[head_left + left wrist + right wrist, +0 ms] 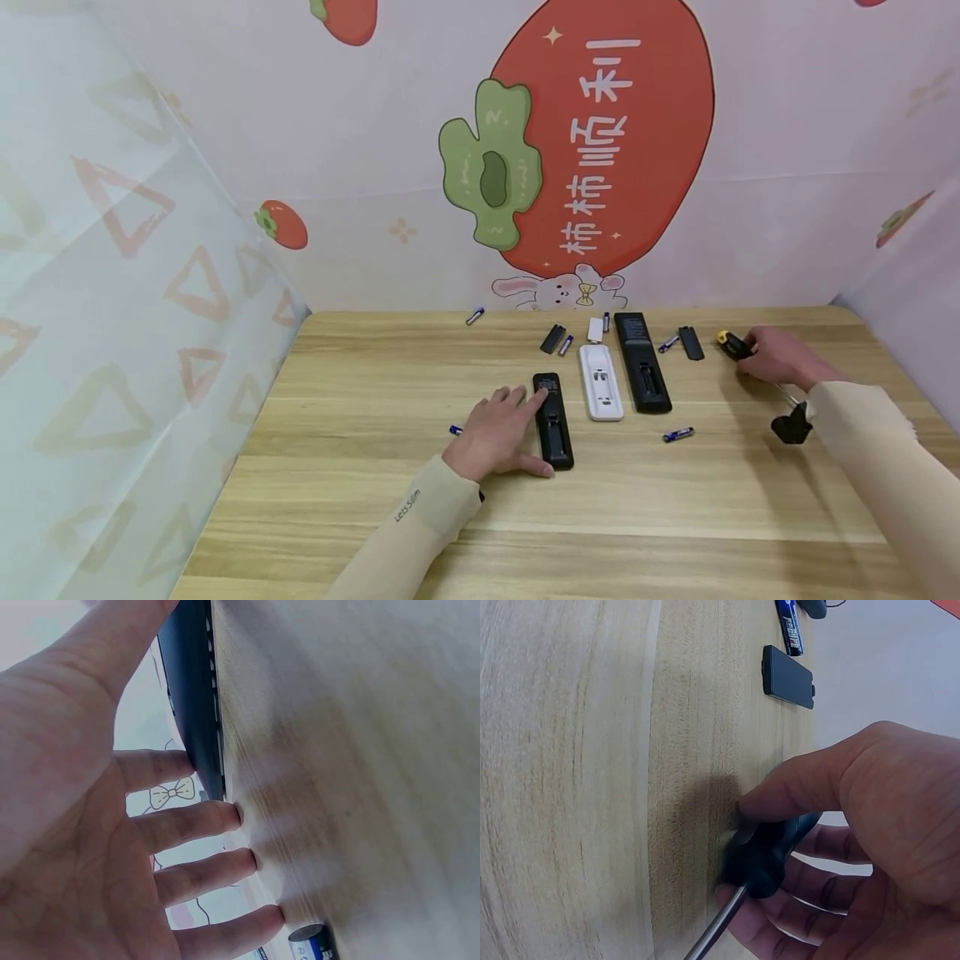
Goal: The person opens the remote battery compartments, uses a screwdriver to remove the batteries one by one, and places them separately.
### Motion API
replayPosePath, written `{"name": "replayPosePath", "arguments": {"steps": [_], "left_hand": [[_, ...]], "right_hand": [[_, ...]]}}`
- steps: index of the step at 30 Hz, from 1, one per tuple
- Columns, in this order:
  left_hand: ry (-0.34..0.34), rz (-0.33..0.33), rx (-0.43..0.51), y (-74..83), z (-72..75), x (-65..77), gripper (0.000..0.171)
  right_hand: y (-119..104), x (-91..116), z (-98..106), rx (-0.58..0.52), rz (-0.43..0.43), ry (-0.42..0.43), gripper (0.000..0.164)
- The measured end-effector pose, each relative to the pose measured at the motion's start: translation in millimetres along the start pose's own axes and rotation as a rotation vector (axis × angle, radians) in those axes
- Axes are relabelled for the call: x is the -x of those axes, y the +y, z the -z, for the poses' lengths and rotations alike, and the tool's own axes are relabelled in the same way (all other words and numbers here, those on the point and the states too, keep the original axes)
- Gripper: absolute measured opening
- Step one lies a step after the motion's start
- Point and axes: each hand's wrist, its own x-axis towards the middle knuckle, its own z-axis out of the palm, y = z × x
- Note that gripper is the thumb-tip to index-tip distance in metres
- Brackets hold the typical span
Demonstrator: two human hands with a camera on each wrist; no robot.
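Observation:
My left hand (498, 429) rests by the small black remote control (553, 429), with its index finger and thumb touching the remote's edge. The other left fingers are extended, their tips on the table in the left wrist view. The remote lies with its battery bay uncovered. At the right, my right hand (776, 357) grips a screwdriver (733, 345) by its black and yellow handle. Its metal shaft (718, 922) points back toward the wrist, close above the table. A battery (456, 430) lies partly hidden behind the left hand.
A white remote (601, 392) and a longer black remote (647, 379) lie in the middle, bays uncovered. Around them are a white cover (596, 330), two black covers (552, 339) and several blue batteries (678, 434). A printed cloth wall (360, 267) borders the wooden table (360, 475).

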Motion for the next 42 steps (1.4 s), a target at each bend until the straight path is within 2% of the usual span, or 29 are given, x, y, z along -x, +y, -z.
{"name": "replayPosePath", "arguments": {"steps": [8, 12, 17, 20, 25, 33, 38, 42], "left_hand": [[-0.004, -0.009, 0.006, 0.7, -0.6, -1.3, 0.112], [-0.006, -0.01, 0.004, 1.3, -0.4, -1.7, 0.112], [-0.009, -0.01, -0.003, 2.2, -0.2, -1.3, 0.113], [-0.007, -0.011, -0.003, 2.4, -0.3, -0.8, 0.113], [0.0, -0.024, 0.009, 1.7, -0.8, -0.8, 0.113], [0.042, -0.049, -0.004, 4.9, -3.3, 0.2, 0.116], [0.08, -0.092, -0.067, 13.3, -3.8, -0.9, 0.107], [0.113, -0.088, -0.123, 18.1, -3.3, -3.2, 0.101]], "right_hand": [[0.2, 4.0, -2.3, 0.013, -0.009, 0.017, 0.043], [-6.3, 9.7, -5.2, 0.027, -0.023, 0.045, 0.052], [-42.7, 24.4, -12.1, 0.077, -0.005, 0.173, 0.059], [-70.7, 31.8, -19.6, 0.094, 0.064, 0.246, 0.052], [-114.3, 45.0, -33.0, 0.072, 0.169, 0.292, 0.041], [-164.4, 62.0, -48.3, 0.029, 0.286, 0.271, 0.029], [-181.2, 68.8, -58.9, 0.011, 0.306, 0.198, 0.029], [-187.3, 73.2, -65.1, 0.002, 0.324, 0.163, 0.029]]}}
